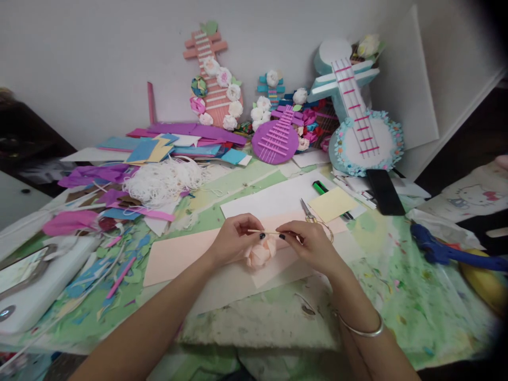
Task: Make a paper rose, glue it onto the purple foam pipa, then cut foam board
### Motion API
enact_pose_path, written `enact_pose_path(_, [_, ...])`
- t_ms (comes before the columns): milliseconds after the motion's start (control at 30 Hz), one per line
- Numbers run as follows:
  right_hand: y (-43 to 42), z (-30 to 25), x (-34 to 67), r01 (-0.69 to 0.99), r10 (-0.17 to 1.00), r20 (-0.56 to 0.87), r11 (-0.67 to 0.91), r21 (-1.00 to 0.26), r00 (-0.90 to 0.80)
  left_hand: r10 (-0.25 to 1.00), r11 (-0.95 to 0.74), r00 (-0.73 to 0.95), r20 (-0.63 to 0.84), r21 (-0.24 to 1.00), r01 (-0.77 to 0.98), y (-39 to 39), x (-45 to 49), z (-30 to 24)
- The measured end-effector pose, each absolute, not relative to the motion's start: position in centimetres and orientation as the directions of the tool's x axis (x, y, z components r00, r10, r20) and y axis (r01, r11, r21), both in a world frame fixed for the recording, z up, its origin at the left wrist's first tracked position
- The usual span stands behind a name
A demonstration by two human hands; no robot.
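Note:
Both my hands meet over the middle of the table. My left hand (235, 236) and my right hand (307, 241) each pinch one end of a thin pale stick (266, 232) held level between them. Right below the stick sits a peach paper flower (261, 253), touching my fingers. Under my hands lie peach sheets (174, 255) and white paper (273, 198). Scissors (309, 212) lie just behind my right hand. A silver bangle (359, 328) is on my right wrist.
Foam guitar crafts stand against the wall: pink (216, 84), purple (277, 138), light blue (359, 119). A tangle of white strips (162, 180), coloured foam sheets (186, 138), a green marker (320, 187), a yellow note (332, 203), a black phone (384, 191), a blue glue gun (444, 251) surround me.

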State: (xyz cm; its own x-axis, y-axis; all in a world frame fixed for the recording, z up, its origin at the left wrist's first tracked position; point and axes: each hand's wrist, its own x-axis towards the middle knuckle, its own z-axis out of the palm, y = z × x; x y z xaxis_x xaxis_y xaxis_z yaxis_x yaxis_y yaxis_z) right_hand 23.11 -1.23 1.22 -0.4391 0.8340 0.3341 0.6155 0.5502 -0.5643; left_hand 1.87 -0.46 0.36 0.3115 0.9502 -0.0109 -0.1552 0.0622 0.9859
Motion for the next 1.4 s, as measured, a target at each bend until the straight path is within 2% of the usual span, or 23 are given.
enact_pose_path(167, [-1.27, 0.96, 23.08, 0.611, 0.822, 0.376, 0.569, -0.551, -0.428, 0.947, -0.028, 0.314, 0.074, 0.988, -0.15, -0.38, 1.75, 0.31])
enact_pose_path(367, [-1.43, 1.13, 22.82, 0.59, 0.794, 0.432, 0.608, -0.531, -0.429, 0.966, -0.01, 0.258, 0.034, 0.995, -0.094, -0.42, 1.91, 0.35])
enact_pose_path(700, [-1.54, 1.29, 22.88, 0.56, 0.736, 0.562, 0.664, -0.495, -0.376, 0.962, -0.096, 0.26, 0.083, 0.995, 0.038, -0.6, 1.87, 1.08])
enact_pose_path(867, [-1.66, 1.4, 22.77, 0.569, 0.745, 0.55, 0.655, -0.497, -0.378, 0.96, -0.119, 0.264, 0.097, 0.99, 0.071, -0.67, 1.81, 0.95])
enact_pose_path(1133, [-1.74, 1.09, 22.7, 0.609, 0.753, 0.53, 0.643, -0.464, -0.391, 0.947, -0.215, 0.287, 0.141, 0.945, 0.245, -0.55, 1.51, 0.48])
enact_pose_path(1400, [-1.83, 1.38, 22.34, 0.625, 0.747, 0.564, 0.636, -0.453, -0.352, 0.941, -0.252, 0.295, 0.168, 0.928, 0.273, -0.53, 1.45, 0.63])
